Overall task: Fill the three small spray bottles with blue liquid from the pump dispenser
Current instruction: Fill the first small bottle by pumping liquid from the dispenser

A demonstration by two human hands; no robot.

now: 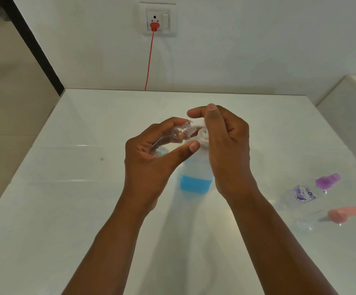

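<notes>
The dispenser (pixel 196 175) stands upright on the bench (pixel 66 209). The left hand (pixel 151 158) curls round a clear bottle (pixel 179 135), tilted so its open neck sits right at the dispenser's spout. The right hand (pixel 224 141) rests on the pump head, fingers bent over it. The pump stroke runs straight down, so the neck must stay under the spout.

Home interior: glossy white counter (pixel 66 188), wall socket (pixel 159 20), red cord (pixel 149 60).
</notes>
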